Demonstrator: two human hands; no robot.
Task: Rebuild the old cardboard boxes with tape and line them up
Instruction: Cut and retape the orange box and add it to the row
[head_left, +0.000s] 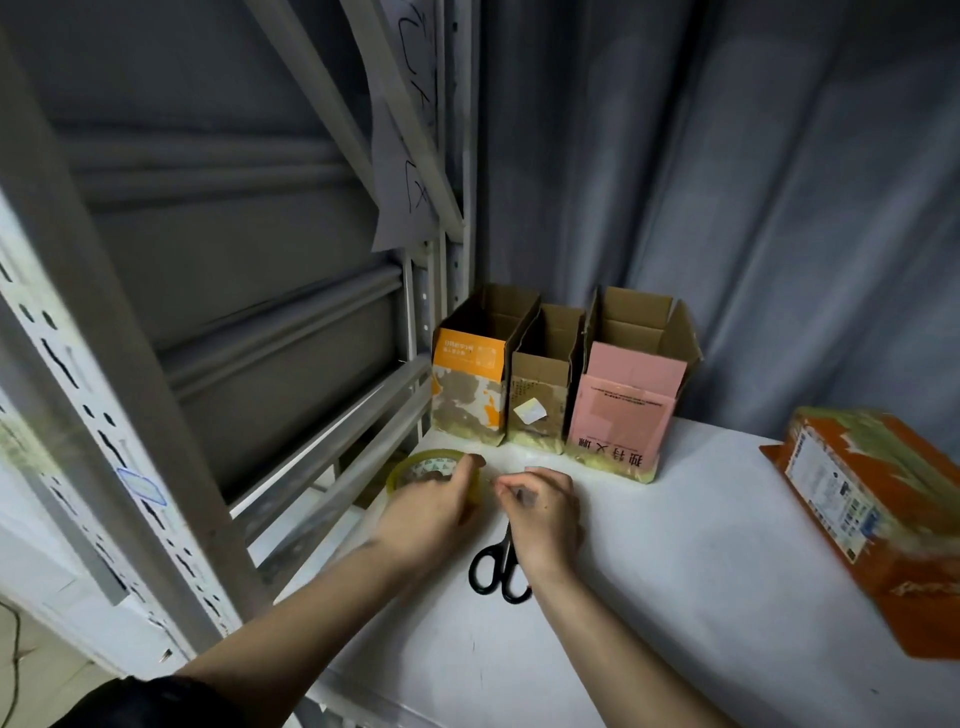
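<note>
Three open-topped cardboard boxes stand side by side at the back of the white table (701, 519): an orange-labelled box (467, 384), a plain brown box (540, 400) and a pink box (623, 410). My left hand (431, 514) grips a roll of clear yellowish tape (426, 467) in front of them. My right hand (545, 509) hovers beside the roll with thumb and forefinger pinched together, seemingly on the tape's end. Black-handled scissors (493, 566) lie on the table, partly under my right wrist. An orange box (883, 514) lies on its side at the right.
A white metal shelving frame (119, 415) with slotted uprights runs along the left edge of the table. A grey curtain (727, 182) hangs behind the boxes. A handwritten paper sheet (405, 145) hangs from the frame above.
</note>
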